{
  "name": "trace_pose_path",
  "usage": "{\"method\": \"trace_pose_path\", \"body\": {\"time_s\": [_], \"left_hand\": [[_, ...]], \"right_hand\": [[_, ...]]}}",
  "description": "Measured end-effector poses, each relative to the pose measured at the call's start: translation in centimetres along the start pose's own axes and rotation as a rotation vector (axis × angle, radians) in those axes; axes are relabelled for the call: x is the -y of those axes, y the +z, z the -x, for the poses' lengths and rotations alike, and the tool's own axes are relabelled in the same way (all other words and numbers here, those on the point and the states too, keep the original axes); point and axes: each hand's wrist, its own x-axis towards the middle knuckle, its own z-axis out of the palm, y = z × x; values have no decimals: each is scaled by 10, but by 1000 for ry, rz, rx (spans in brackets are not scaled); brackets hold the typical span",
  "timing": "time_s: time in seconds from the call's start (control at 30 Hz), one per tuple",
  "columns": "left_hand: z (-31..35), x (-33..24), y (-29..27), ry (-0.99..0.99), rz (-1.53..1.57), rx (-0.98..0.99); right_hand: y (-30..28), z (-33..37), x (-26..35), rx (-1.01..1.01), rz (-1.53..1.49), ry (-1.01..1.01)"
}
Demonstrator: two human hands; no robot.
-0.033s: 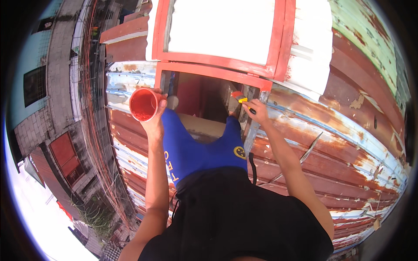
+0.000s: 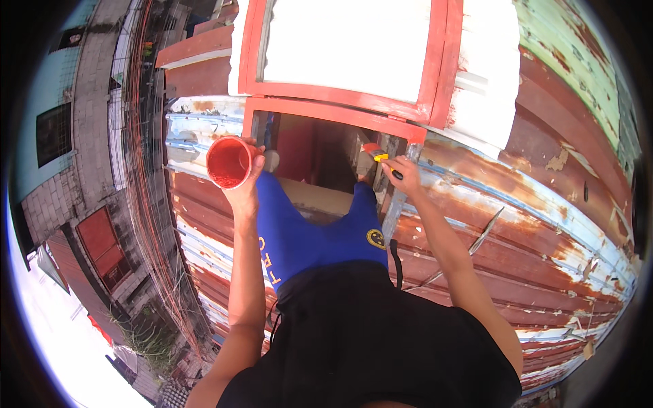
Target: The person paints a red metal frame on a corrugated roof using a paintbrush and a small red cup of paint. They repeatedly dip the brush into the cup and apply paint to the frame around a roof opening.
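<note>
In my left hand [image 2: 246, 194] is a plastic cup [image 2: 239, 159], its mouth toward me, with red paint inside. My fingers wrap its right side. My right hand [image 2: 407, 175] grips a paintbrush [image 2: 379, 156] with a yellow and black handle. The red-coated bristles point up and left, beside the right edge of a dark opening. Above both hands runs a red-painted frame [image 2: 326, 109]; its right post [image 2: 394, 212] shows bare grey lower down. Whether the bristles touch the wood behind them I cannot tell.
Rusty corrugated metal sheets [image 2: 517, 204] spread on both sides of the opening. A white panel in a red frame [image 2: 347, 47] lies beyond it. Far left, wires [image 2: 146, 204] run past a block-walled building [image 2: 95, 136]. My legs [image 2: 320, 238] reach into the opening.
The cup in my left hand has shifted slightly to the right and tilted a little. My right hand and the paintbrush have barely moved.
</note>
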Motion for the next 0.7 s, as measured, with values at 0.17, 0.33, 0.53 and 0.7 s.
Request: {"method": "trace_pose_path", "body": {"time_s": [0.17, 0.33, 0.53, 0.7], "left_hand": [[-18, 22, -13, -14, -204, 75], [-17, 27, 8, 23, -318, 109], [-16, 46, 34, 183, -159, 259], [-8, 38, 49, 240, -162, 288]], "right_hand": [[-40, -45, 84, -280, -297, 272], [-113, -102, 209, -590, -644, 265], [-138, -140, 306, -355, -736, 204], [-113, -152, 319, -294, -633, 247]]}}
